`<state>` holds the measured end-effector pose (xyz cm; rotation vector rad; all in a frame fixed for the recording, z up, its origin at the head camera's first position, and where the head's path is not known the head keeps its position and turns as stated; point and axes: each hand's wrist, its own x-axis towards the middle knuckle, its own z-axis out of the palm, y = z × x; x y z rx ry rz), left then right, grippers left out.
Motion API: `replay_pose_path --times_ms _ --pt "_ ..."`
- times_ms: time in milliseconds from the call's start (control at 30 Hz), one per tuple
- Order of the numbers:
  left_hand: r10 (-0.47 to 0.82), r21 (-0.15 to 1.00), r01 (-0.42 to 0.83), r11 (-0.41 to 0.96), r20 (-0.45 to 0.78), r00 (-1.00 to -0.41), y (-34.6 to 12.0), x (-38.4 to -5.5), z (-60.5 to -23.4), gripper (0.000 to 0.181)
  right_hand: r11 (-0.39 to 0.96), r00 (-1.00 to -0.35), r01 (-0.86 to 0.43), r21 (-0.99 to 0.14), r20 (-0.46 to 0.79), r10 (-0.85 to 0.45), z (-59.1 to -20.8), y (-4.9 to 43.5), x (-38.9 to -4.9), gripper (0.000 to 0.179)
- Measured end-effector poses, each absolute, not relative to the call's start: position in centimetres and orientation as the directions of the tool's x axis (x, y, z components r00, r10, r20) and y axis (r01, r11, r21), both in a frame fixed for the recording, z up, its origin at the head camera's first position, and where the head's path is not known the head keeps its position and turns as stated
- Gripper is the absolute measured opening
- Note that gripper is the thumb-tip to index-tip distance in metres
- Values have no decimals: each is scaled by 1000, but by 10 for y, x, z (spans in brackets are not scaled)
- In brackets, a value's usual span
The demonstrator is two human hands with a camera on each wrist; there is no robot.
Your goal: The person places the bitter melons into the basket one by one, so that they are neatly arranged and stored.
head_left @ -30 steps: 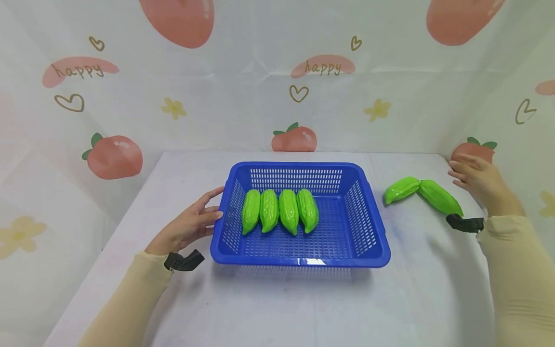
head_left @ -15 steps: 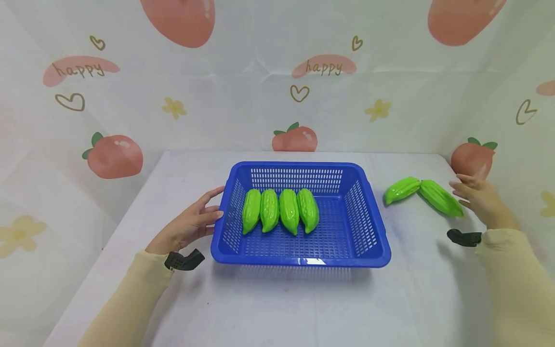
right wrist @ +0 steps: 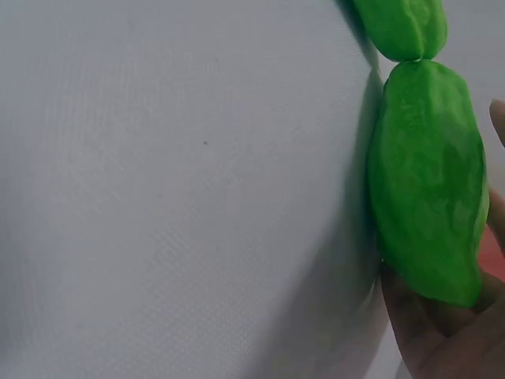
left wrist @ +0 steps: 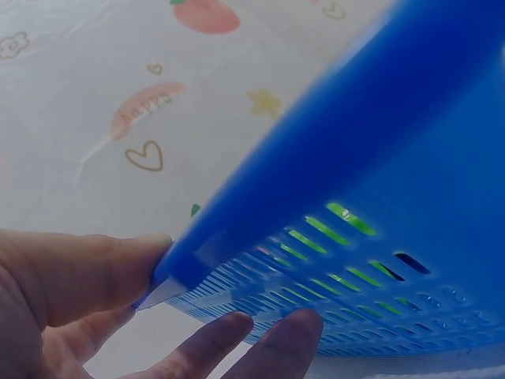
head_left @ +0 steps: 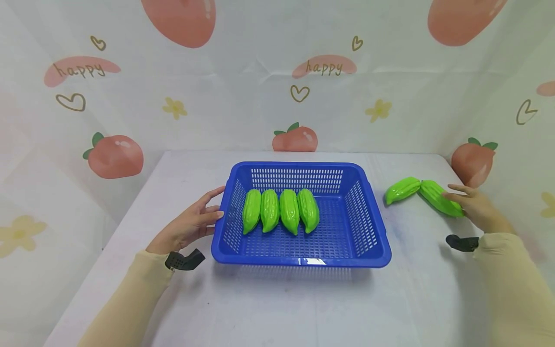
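My left hand [head_left: 191, 224] holds the left rim of a blue plastic basket [head_left: 299, 261]. In the left wrist view, the thumb lies at the rim and other fingertips [left wrist: 296, 328] sit under it against the slotted wall. Several glossy green bitter melons [head_left: 270, 209] lie side by side in the basket's left half. My right hand [head_left: 479, 209] is at the pointed end of a loose bitter melon [head_left: 438, 196] on the table. In the right wrist view, its fingers are spread around that end, the upper ones apart from the skin.
Another bitter melon [head_left: 402, 190] lies end to end with the one at my right hand, right of the basket. A white table [head_left: 260, 308] is underneath. A printed white cloth [head_left: 243, 111] hangs behind and at both sides.
My right hand has come down and to the left, from beyond the right-hand melon to around its tip. The left hand, the basket and the melons stay where they were.
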<state>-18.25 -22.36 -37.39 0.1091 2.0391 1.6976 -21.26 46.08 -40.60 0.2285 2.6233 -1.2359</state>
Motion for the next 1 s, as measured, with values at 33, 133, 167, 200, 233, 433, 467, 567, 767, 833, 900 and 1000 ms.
replay_pose_path --times_ms 33,133,167,200,233,433,467,567,767,833,900,1000 --pt "359 944 -240 225 -309 -881 -224 -182 -374 79 644 -962 227 -731 -270 32 -405 461 -212 77" --pt "358 944 -242 223 -311 -880 -223 -182 -373 79 696 -966 196 -691 -256 17 -403 458 -211 78" --pt "357 945 -242 220 -309 -881 -223 -182 -373 79 715 -969 183 -675 -248 13 -403 457 -211 78" --pt "356 945 -244 219 -310 -881 -223 -182 -373 79 726 -969 173 -666 -246 6 -402 456 -211 79" --pt "356 946 -243 216 -309 -882 -223 -182 -373 79 741 -971 158 -653 -238 -2 -401 455 -211 79" --pt "355 949 -240 202 -300 -886 -223 -182 -372 78 788 -978 125 -603 -208 -4 -400 451 -211 77" --pt "355 949 -240 202 -299 -886 -223 -182 -372 78 785 -977 130 -606 -213 -2 -400 450 -211 77" --pt "355 949 -242 202 -302 -885 -223 -182 -373 78 756 -970 165 -634 -245 6 -400 450 -210 80" --pt "354 947 -239 216 -304 -885 -223 -182 -373 79 687 -959 221 -692 -281 25 -402 450 -208 83" --pt "354 946 -239 218 -305 -884 -223 -182 -373 79 663 -955 243 -708 -296 34 -403 451 -208 84" --pt "355 946 -240 220 -307 -883 -224 -182 -374 78 641 -950 262 -722 -310 39 -403 452 -209 85" --pt "356 947 -241 211 -304 -884 -224 -182 -374 78 619 -948 281 -733 -314 58 -404 454 -211 86"
